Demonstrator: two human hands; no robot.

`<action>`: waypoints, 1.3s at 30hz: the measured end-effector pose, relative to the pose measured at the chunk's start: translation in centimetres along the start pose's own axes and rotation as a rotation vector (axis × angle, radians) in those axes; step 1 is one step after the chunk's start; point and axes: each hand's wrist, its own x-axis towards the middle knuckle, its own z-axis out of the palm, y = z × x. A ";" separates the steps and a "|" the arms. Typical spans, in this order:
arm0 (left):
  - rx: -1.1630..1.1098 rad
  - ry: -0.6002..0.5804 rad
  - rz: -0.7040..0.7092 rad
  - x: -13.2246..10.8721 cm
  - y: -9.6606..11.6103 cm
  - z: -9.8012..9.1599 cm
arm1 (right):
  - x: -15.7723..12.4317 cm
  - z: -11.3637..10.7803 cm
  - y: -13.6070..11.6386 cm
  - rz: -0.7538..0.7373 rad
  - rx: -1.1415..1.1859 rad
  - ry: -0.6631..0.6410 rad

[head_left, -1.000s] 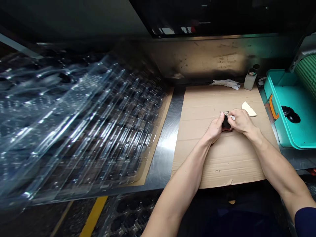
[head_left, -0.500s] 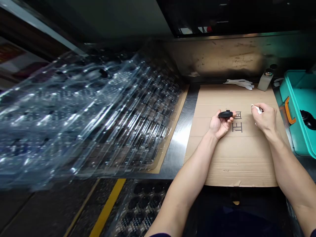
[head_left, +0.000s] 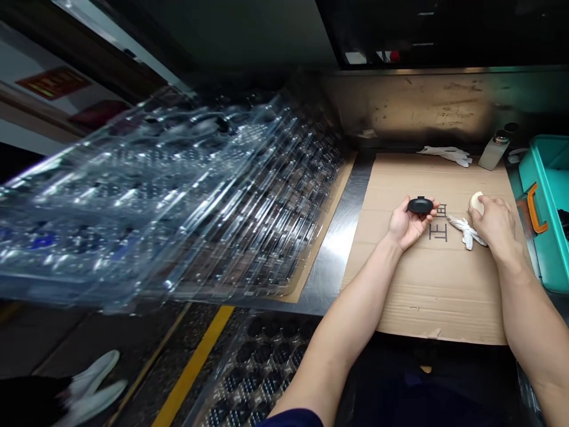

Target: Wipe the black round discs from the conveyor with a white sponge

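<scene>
My left hand (head_left: 406, 224) holds a small black oval case (head_left: 420, 205) above the cardboard, with the thumb and fingertips at its ends. My right hand (head_left: 496, 226) grips a cream-coloured round piece (head_left: 477, 203) between thumb and fingers; its exact kind is unclear. Just below that hand a crumpled white cloth (head_left: 466, 232) lies on the cardboard, partly behind the fingers. Both hands are over the brown cardboard sheet (head_left: 413, 279), which has dark printed characters between them.
Stacked clear plastic trays (head_left: 191, 196) fill the left side. White gloves (head_left: 446, 155) and a bottle (head_left: 493, 150) stand at the back. A teal bin (head_left: 546, 249) with an orange handle is at right. Another person's shoes (head_left: 95, 379) show lower left. More trays (head_left: 262, 367) sit below.
The white cloth now lies on the cardboard by my right hand, which shows a cream round piece. The black case is turned with its broad face more visible. The view has shifted left.
</scene>
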 end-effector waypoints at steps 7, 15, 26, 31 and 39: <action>0.013 -0.015 0.130 1.3 -2.2 0.4 | -3.0 1.7 -6.1 -0.379 0.279 0.048; 0.059 -0.067 0.185 2.4 -2.9 0.9 | -3.4 2.1 -8.1 -0.439 0.075 0.141; 0.099 -0.050 0.151 4.3 -2.3 -0.3 | -1.3 3.9 -4.7 -0.424 0.164 0.207; 0.048 -0.106 0.165 4.7 -2.3 -0.7 | 0.5 2.4 -2.5 -0.190 0.353 0.153; 0.066 -0.089 0.200 5.9 -2.7 -1.5 | -0.3 3.4 -3.3 -0.291 0.380 -0.098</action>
